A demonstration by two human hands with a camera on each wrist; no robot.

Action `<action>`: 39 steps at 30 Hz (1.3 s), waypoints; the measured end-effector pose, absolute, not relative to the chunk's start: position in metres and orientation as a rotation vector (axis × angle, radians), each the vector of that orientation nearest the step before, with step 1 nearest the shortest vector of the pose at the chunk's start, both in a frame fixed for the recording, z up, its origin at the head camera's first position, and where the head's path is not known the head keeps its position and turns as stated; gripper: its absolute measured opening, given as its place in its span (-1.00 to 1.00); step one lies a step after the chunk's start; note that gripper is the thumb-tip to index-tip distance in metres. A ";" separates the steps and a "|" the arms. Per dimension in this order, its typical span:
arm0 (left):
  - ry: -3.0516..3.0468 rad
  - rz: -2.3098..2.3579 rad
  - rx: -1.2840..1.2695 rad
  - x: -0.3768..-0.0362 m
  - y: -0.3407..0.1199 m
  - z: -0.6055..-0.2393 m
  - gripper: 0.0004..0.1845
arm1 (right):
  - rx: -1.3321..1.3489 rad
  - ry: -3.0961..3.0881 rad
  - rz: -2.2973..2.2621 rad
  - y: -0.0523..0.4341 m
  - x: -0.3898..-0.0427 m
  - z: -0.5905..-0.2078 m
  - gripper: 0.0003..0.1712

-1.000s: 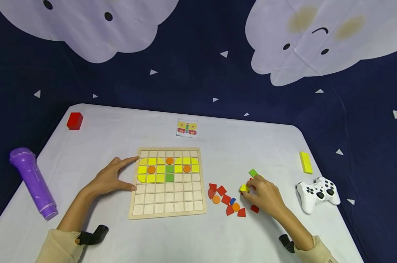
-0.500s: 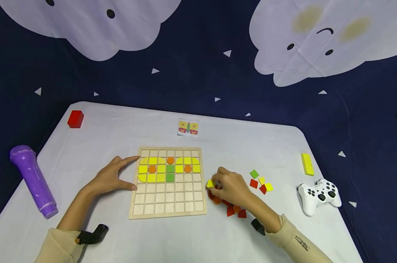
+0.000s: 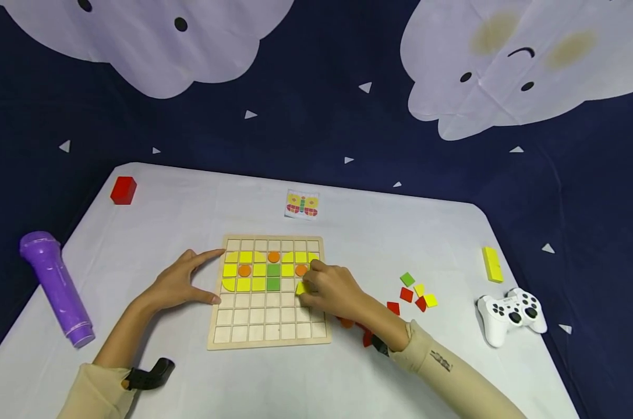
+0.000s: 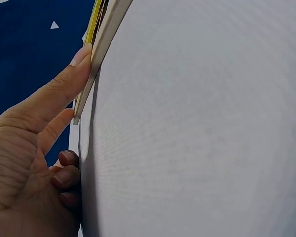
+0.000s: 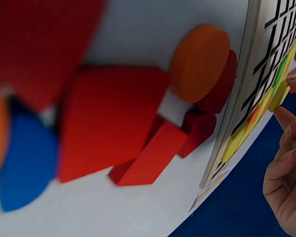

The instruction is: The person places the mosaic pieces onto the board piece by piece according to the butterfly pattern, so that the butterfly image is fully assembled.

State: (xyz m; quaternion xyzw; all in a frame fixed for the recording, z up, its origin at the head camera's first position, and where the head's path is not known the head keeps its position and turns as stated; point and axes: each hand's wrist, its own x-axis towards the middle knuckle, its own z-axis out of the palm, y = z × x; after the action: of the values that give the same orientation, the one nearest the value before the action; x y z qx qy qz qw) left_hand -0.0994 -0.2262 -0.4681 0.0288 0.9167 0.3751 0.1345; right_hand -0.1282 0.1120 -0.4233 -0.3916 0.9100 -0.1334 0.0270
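Observation:
My right hand [image 3: 339, 290] is over the right part of a wooden grid board [image 3: 269, 347]. Between its thumb and finger it pinches a yellow tile [image 5: 279, 95], just above the third row of cells. Yellow tiles [image 3: 246, 284], orange discs [image 3: 245, 270] and green squares [image 3: 273, 284] fill cells in the upper rows. Some cells on the right lie hidden behind my right hand. At the board's left edge rests my left hand [image 3: 181, 280], thumb and index finger spread apart and touching the frame. In the left wrist view, the thumb [image 4: 64, 84] lies against the board's side.
Loose tiles, including a red square [image 3: 406, 295] and a green one [image 3: 407, 279], lie right of the board. Behind it is a butterfly picture card [image 3: 302, 204]. A purple microphone [image 3: 56, 288], red block [image 3: 123, 190], yellow block [image 3: 492, 264] and white game controller [image 3: 512, 315] surround the area.
My right hand took a yellow tile from the loose tiles at the right and carried it left over the board. The left hand stayed at the board's edge.

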 end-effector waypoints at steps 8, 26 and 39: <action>2.656 1.093 0.105 -0.099 -0.225 -0.468 0.15 | -1.282 2.789 -0.359 0.095 -0.132 -0.429 -0.76; 2.657 1.088 0.102 -0.100 -0.224 -0.467 0.15 | -1.178 2.771 -0.445 0.092 -0.137 -0.432 -0.73; 2.655 1.078 0.099 -0.099 -0.226 -0.467 0.15 | -0.866 2.959 -0.523 0.179 -0.123 -0.424 -0.67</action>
State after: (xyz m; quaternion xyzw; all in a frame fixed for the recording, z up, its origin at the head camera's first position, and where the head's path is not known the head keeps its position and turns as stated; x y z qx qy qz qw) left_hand -0.0986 -0.2259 -0.4667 0.0343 0.9173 0.3725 0.1367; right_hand -0.1227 0.1786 -0.4235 -0.2771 0.9462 -0.1673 0.0071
